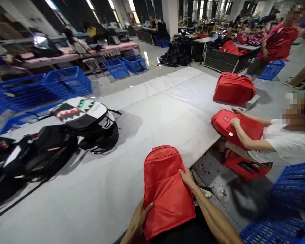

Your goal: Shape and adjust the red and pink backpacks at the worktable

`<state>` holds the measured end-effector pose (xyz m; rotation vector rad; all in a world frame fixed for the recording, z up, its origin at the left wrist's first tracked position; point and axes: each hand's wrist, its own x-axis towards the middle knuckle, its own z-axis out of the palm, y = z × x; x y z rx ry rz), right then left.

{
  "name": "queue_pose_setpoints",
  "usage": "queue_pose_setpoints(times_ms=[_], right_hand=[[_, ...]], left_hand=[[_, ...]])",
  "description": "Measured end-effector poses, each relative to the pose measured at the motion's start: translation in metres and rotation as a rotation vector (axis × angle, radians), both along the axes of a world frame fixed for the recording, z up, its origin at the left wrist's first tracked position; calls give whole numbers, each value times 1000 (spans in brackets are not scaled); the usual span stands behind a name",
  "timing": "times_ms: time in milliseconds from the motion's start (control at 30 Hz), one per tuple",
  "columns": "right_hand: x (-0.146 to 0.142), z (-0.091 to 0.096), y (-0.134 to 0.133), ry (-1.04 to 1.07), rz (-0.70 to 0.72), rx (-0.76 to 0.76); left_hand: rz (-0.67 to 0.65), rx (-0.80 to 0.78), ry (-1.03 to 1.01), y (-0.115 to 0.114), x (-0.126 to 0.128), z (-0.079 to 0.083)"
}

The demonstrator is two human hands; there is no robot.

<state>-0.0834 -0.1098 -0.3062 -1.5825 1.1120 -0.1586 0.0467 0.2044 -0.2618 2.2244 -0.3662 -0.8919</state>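
Both forearms reached forward from the lower edge. The left hand (140, 217) lay low with fingers curled in a grip; the right hand (186, 177) pressed down farther ahead, fingers bent.
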Motion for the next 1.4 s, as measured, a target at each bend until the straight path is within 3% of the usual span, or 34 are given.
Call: queue_pose_setpoints(times_ms=[133,300,367,500,600,700,800,867,933,1067,1200,1400], right_hand=[[5,20,4,-122,1,-59],[6,79,6,-447,-59,-102],[-3,96,10,-532,-89,-66],[-37,110,18,-556,-51,-30],[-50,134,19,-554,-109,-220],[-34,181,14,-495,-90,-566],[-2,227,8,-408,159,-769],[16,245,5,-305,340,-834],[28,249,5,-199,400,-880],[27,231,8,-163,312,-938],[9,216,2,-211,267,-997],[-9,212,-18,-264,203,-1003]], left_hand=[[1,-57,-93,6,-4,10],[92,-232,-183,-1,21,17],[142,-365,-177,-8,34,23],[211,-598,-267,-23,53,45],[165,-650,-259,-31,57,60],[109,-703,-260,-34,53,64],[108,-728,-286,-34,45,63],[139,-727,-301,-34,38,64],[219,-729,-329,-32,29,66],[386,-803,-395,-27,8,68],[374,-788,-527,-25,-8,63],[331,-818,-678,-35,-21,63]])
